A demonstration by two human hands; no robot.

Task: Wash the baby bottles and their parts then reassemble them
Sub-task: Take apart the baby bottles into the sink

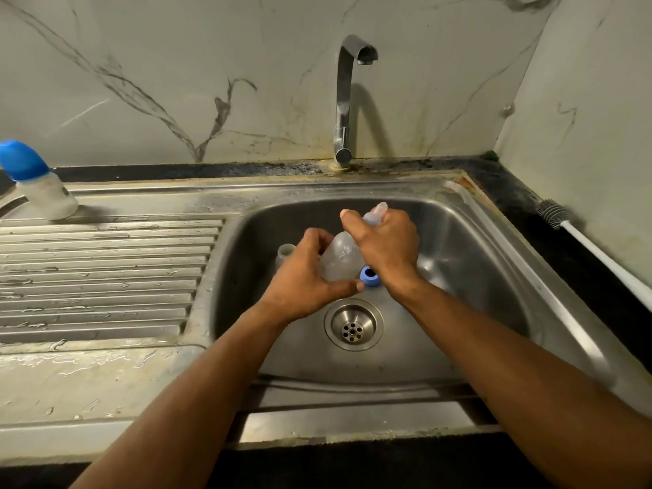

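Observation:
Over the steel sink basin (476,262), my left hand (303,277) grips a clear, cloudy baby bottle body (340,257). My right hand (386,241) is closed around a translucent nipple (376,211) whose tip sticks out above the fingers. A blue screw ring (369,276) lies on the basin floor just below both hands. Behind my left hand, a second clear bottle (284,254) stands in the basin, partly hidden. An assembled bottle with a blue cap (35,181) stands on the drainboard at far left.
The chrome tap (347,100) rises behind the basin; no water runs. The drain (353,329) sits in front of my hands. A white-handled bottle brush (596,248) lies on the dark counter at right. The ribbed drainboard (106,277) at left is wet.

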